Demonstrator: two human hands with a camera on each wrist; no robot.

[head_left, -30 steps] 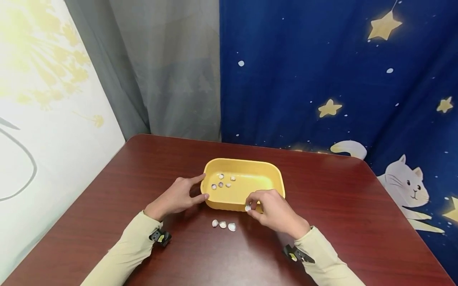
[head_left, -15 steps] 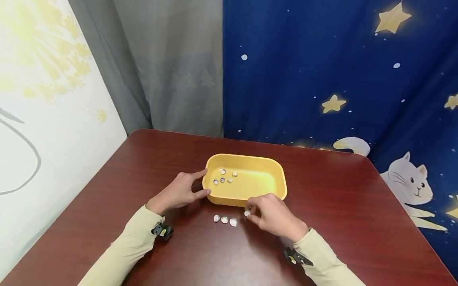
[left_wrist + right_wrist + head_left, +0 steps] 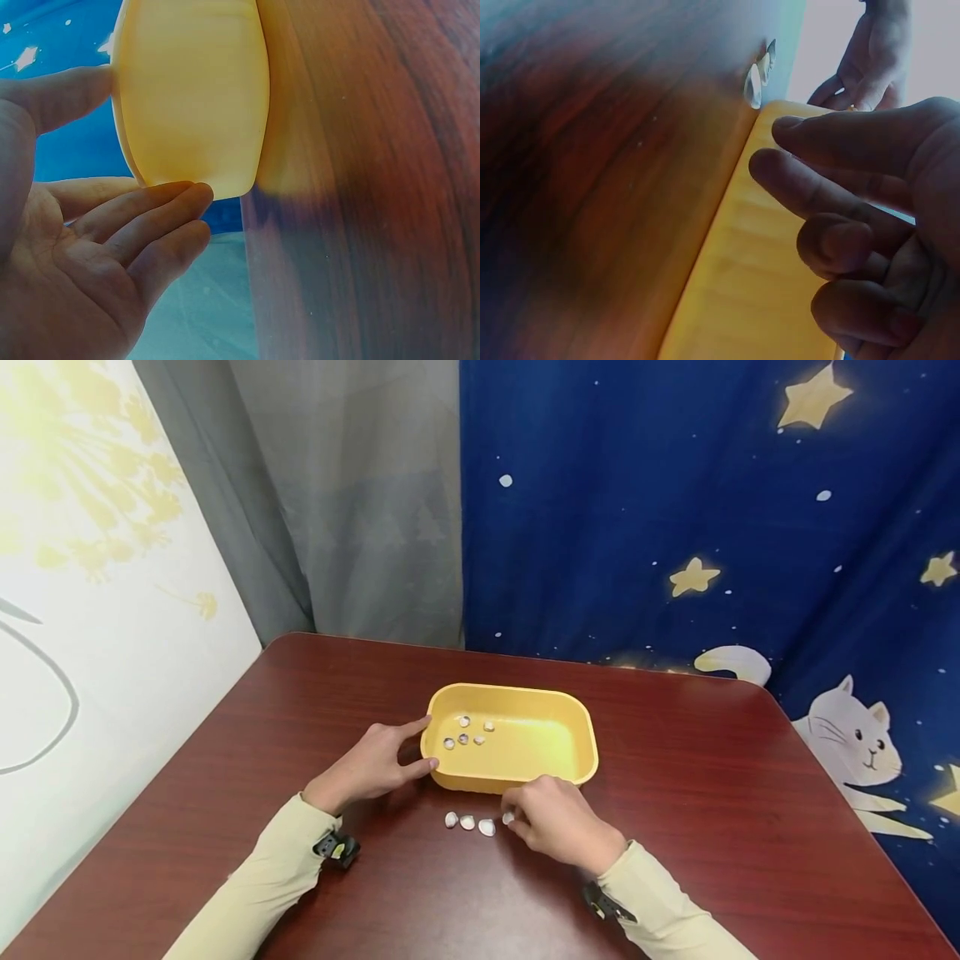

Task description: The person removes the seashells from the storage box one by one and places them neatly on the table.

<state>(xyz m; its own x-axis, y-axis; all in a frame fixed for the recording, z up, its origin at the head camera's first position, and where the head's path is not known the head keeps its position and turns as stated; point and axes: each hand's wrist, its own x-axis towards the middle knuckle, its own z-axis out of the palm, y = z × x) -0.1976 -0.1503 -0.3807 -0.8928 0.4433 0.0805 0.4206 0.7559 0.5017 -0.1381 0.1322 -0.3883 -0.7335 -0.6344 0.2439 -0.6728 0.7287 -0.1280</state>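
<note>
A yellow plastic basin (image 3: 517,777) sits on the table with several small shells (image 3: 464,740) inside its left part. My left hand (image 3: 375,760) holds the basin's left end, thumb and forefinger at the rim; in the left wrist view its other fingers (image 3: 161,225) lie against the outer wall. Just in front of the basin, my right hand (image 3: 551,818) pinches a whitish shell (image 3: 507,817) low over the table. That shell is hidden behind the fingertips in the right wrist view. To its left, three shells (image 3: 468,822) lie in a row, also visible beyond the right hand (image 3: 754,86).
The dark red-brown wooden table (image 3: 337,693) extends around the basin on all sides. Behind it hang a grey curtain (image 3: 375,527) and a blue star-patterned curtain (image 3: 600,527). A white wall panel (image 3: 112,693) borders the left side.
My right hand has moved from the basin's near rim down and left with the pinched shell, towards the right end of the row. My left hand stays on the basin.
</note>
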